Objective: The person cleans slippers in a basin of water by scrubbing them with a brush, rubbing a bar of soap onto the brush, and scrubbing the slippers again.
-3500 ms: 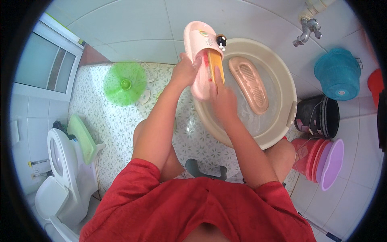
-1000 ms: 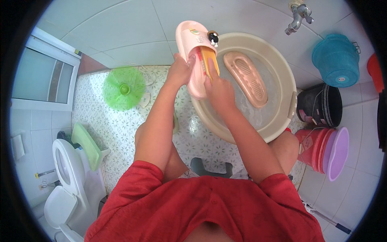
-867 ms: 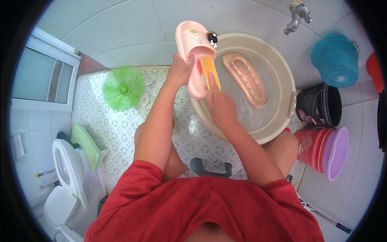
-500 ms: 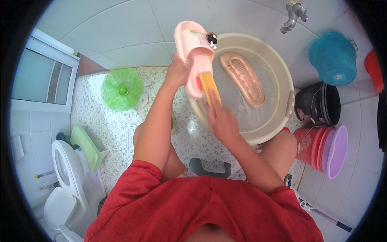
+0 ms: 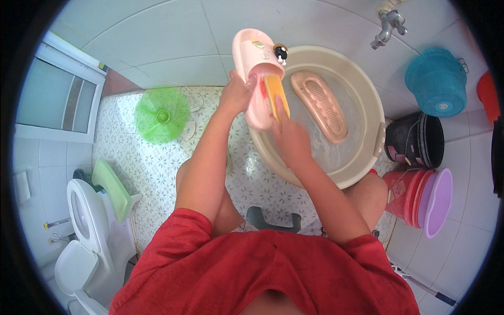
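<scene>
Left hand (image 5: 237,95) grips a pale pink slide slipper (image 5: 256,102) by its left edge, held up at the left rim of the beige basin (image 5: 369,89); right hand (image 5: 291,139) is closed round a yellow-backed scrubbing brush (image 5: 275,92), red bristles against the slipper's footbed. Well left of the basin stands a white toilet (image 5: 86,210). Inside the basin a second slipper (image 5: 319,107) lies sole up in cloudy water. Right of the basin are a red bucket (image 5: 400,189), a black bucket (image 5: 407,139) and a teal bucket (image 5: 437,81).
</scene>
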The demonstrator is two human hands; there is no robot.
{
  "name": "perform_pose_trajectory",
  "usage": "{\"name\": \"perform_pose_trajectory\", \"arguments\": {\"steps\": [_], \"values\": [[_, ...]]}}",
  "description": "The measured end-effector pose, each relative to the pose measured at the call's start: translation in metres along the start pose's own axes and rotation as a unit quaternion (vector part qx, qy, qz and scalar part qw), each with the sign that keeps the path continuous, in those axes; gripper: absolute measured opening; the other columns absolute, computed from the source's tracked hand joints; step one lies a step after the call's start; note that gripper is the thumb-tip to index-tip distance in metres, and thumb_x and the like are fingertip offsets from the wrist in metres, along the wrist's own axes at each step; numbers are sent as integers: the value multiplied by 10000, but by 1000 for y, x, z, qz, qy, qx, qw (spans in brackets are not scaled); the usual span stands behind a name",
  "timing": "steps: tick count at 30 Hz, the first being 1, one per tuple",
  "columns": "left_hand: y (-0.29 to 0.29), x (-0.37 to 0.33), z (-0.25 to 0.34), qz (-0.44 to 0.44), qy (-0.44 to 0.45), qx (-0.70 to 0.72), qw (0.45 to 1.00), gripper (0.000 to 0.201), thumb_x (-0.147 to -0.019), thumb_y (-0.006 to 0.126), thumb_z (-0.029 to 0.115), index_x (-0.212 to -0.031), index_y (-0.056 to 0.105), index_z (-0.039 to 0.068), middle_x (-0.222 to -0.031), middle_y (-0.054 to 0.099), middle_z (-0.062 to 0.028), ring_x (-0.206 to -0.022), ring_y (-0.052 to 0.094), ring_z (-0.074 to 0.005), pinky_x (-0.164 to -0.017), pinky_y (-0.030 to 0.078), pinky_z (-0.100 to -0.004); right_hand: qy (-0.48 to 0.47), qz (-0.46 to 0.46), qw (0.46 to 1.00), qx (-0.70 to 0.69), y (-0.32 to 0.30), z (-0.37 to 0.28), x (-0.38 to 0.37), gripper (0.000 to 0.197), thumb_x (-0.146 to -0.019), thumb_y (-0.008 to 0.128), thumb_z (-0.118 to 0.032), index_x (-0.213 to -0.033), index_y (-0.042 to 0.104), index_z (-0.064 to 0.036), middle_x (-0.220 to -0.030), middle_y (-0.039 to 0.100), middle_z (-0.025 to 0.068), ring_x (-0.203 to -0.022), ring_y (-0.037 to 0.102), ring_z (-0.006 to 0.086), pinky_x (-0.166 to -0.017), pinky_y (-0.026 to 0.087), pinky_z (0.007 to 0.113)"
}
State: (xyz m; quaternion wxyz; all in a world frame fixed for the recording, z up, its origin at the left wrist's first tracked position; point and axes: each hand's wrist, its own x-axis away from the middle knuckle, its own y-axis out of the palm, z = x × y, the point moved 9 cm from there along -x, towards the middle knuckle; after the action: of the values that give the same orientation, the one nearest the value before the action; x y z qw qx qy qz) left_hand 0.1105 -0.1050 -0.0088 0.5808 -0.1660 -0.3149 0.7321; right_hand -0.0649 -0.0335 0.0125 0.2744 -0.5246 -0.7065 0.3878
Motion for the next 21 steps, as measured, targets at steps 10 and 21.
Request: {"name": "perform_pose_trajectory", "arguments": {"steps": [10,21], "values": [[-3,6,5,1,4,7,1000,625,-907,505,430,-1156,330,-116,-962,607,-356,-928,612,-472,-834,472,-492,12,-75,997,13,-4,1,56,663,-883,520,-204,-1480,231,-198,-663,594,231,-592,593,413,-582,484,524],[-1,4,3,-2,-11,24,1000,635,-907,508,442,-1161,333,-113,-974,601,-363,-952,602,-482,-844,471,-493,21,-36,999,-5,-14,-8,-23,612,-892,496,-225,-1461,273,-180,-700,627,231,-632,610,422,-607,488,532]]}}
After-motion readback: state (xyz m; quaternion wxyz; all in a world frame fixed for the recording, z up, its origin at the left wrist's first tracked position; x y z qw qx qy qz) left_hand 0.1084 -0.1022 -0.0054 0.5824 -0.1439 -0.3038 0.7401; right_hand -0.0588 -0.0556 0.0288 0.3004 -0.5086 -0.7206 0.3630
